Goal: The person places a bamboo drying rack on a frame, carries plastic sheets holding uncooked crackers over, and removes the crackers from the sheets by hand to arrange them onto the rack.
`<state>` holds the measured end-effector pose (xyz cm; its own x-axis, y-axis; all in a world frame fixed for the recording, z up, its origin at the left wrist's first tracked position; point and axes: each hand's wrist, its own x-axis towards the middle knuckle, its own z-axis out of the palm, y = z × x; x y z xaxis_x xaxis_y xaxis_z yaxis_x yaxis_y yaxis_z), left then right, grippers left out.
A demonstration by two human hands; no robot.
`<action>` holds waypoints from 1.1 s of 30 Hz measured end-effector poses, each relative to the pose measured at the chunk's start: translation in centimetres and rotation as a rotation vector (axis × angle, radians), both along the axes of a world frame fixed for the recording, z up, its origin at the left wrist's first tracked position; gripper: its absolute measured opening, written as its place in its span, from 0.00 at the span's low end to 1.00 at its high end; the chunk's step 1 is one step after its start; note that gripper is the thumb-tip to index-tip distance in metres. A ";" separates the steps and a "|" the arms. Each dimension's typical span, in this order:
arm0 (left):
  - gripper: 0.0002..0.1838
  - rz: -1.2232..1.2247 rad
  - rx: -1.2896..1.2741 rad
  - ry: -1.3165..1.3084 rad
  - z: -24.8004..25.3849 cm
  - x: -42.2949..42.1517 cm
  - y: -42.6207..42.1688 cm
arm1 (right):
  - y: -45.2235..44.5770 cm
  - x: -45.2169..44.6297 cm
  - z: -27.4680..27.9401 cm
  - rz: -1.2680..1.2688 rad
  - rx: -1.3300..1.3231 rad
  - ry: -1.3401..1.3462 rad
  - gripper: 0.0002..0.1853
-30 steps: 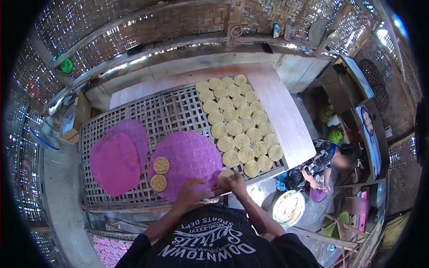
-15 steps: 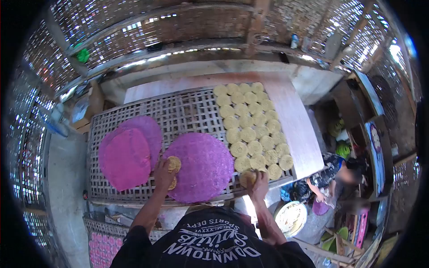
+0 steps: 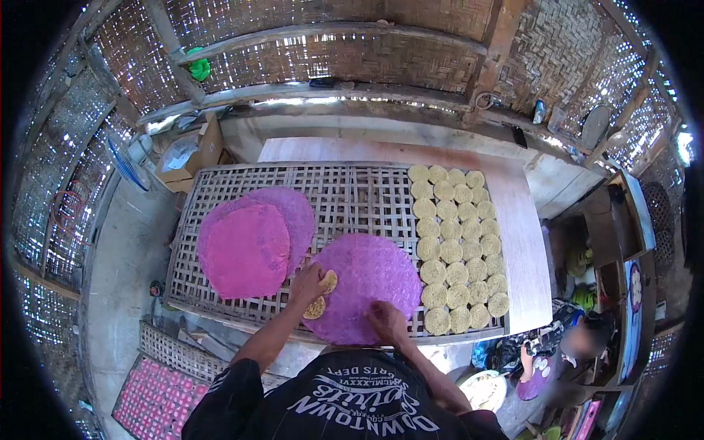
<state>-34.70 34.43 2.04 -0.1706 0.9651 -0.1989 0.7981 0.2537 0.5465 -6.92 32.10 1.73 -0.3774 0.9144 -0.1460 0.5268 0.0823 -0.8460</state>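
My left hand [image 3: 308,284] has its fingers closed on the upper of two yellow-brown round discs [image 3: 329,281] at the left edge of a purple round sheet [image 3: 363,275]. Just below it lies the other disc [image 3: 314,308]. My right hand [image 3: 386,321] is over the lower right part of the purple sheet, its fingers curled; whether anything is in them is hidden. Rows of similar discs [image 3: 451,251] cover the right end of the woven bamboo rack [image 3: 352,192]. A pink round sheet [image 3: 246,249] overlaps a purple one at the left.
Under the rack is a pale board [image 3: 524,249]. A person [image 3: 561,341] sits low at the right beside a basin [image 3: 484,390]. Another rack with pink pieces [image 3: 158,400] is at the lower left. A cardboard box [image 3: 194,158] stands behind the rack's left corner.
My right hand has let go of a disc at the rack's right front and moved left over the purple sheet. My left hand stays at the two discs. The view has shifted.
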 end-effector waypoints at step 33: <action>0.29 0.485 0.279 0.188 -0.7 0.9 -6.7 | 43.3 -5.9 -2.0 -0.401 0.271 0.076 0.15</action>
<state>-33.79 27.73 1.29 -0.6136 0.7791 0.1281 0.7164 0.4811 0.5053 -12.84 75.40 -0.30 0.0124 0.9912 0.1318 0.4998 0.1080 -0.8594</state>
